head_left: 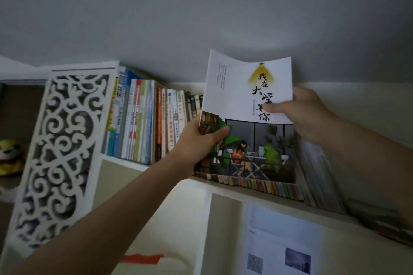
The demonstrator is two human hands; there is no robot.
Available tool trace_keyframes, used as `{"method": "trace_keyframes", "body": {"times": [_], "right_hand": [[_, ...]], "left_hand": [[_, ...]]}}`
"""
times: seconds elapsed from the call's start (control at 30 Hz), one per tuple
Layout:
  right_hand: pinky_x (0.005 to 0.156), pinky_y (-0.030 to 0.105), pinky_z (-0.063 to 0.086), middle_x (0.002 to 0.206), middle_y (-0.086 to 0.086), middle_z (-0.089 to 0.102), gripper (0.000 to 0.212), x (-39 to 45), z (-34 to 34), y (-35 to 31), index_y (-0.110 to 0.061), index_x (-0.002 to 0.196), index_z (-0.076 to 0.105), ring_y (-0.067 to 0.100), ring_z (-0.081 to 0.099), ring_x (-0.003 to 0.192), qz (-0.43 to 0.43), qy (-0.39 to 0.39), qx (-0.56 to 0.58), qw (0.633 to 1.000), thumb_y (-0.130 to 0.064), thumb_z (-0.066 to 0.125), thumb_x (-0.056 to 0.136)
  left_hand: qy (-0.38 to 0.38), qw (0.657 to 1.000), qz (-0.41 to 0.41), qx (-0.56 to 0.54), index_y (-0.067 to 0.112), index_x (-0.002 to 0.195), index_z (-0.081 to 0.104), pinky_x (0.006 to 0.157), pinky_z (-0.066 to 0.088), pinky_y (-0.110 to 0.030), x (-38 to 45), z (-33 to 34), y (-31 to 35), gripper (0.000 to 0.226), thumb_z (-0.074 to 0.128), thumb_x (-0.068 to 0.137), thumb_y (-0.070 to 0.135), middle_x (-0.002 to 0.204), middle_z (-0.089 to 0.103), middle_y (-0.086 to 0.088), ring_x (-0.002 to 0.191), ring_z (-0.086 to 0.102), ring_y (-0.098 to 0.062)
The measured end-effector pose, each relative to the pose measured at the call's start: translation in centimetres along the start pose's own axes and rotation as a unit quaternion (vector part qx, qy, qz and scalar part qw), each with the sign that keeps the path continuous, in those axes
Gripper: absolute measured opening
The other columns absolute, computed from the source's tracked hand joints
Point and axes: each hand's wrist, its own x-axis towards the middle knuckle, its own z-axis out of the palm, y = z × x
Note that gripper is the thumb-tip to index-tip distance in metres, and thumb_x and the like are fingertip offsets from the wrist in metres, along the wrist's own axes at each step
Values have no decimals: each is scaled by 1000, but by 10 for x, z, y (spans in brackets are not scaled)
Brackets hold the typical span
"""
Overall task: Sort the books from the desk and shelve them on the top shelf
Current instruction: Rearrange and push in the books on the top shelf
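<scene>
Head view, from the left edge: a yellow plush toy (pixel 9 156) sits blurred in a dim compartment; beside it stands a white panel (pixel 60 152) cut through with curling scrollwork, its openings dark; right of the panel a row of upright books (pixel 147 123) stands on the top shelf (pixel 125 161), thin glossy spines in blue, white, green and orange packed side by side, the white board's edge showing beneath them; the left hand (pixel 201 143) grips the lower left corner of a paperback (pixel 250 118), thumb laid across the front cover and the other fingers hidden behind it; the paperback stands on the top shelf, cover facing the camera, its upper half white with black brush lettering under a yellow cone, its lower half an illustration of a seated figure among plants, and its top edge bends slightly; the right hand (pixel 304 114) holds the right edge, thumb pressed flat on the cover, fingers curled behind; right of it, leaning books (pixel 319 174) slope against each other, blurred; below the shelf hangs a pale sheet (pixel 283 241) with two small pictures.
</scene>
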Motion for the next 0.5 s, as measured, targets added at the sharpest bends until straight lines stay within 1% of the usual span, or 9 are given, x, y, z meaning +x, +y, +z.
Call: {"method": "trace_keyframes", "body": {"times": [0.03,0.1,0.17,0.23,0.27,0.3,0.37,0.43,0.5], "right_hand": [[92,37,52,103,2,71,28,8,23,0,-15,97,69,19,67,95,-13,-13,-11,1000,-2,79,74],[92,36,53,105,3,71,33,25,65,2,-14,103,70,18,67,95,-48,-34,-55,997,-11,82,73],[90,32,53,108,3,71,40,41,103,3,-13,110,70,15,67,94,-93,-39,-101,990,-16,83,72],[90,26,51,112,2,69,46,53,131,2,-12,119,65,13,64,94,-148,-26,-155,976,-19,80,76],[92,29,51,112,2,68,47,60,141,2,-12,121,64,14,63,97,-179,-10,-189,966,-22,78,78],[95,34,50,113,1,67,47,68,148,2,-15,122,63,15,62,101,-207,-1,-228,952,-26,77,79],[97,43,48,118,-1,65,50,81,155,3,-20,122,62,19,59,109,-230,-15,-324,918,-36,77,77],[99,46,45,124,-2,63,56,89,157,6,-23,123,61,20,56,115,-214,-46,-412,885,-48,76,75],[99,45,42,125,-4,62,60,91,161,6,-26,124,60,20,54,117,-209,-61,-467,857,-56,73,74]], "left_hand": [[22,1000,-5,4,22,101,62,76,60,-41,0,-20,-1,20,72,84,20,93,73,-2,83,73,-20],[68,997,-6,29,26,104,60,77,59,-44,3,-60,-6,25,72,83,25,96,71,-2,86,72,-22],[117,992,3,56,26,105,59,78,59,-46,5,-94,-9,26,72,83,27,98,69,-2,88,70,-23],[162,983,25,87,24,108,57,74,59,-42,8,-125,-10,28,70,84,27,98,68,-1,88,68,-20],[180,978,38,103,25,109,56,69,58,-37,11,-139,-10,27,69,85,26,96,67,1,86,66,-16],[195,972,52,118,27,106,56,64,55,-30,12,-152,-10,24,68,86,25,93,65,5,82,65,-11],[212,962,76,155,33,93,55,58,46,-21,14,-174,-10,18,67,87,23,86,63,11,77,60,-3],[211,955,94,188,36,86,54,59,44,-19,15,-187,-11,21,68,86,20,86,64,11,79,61,-3],[208,952,94,205,33,86,56,62,47,-21,12,-194,-14,19,69,85,19,87,66,7,82,63,-7]]}}
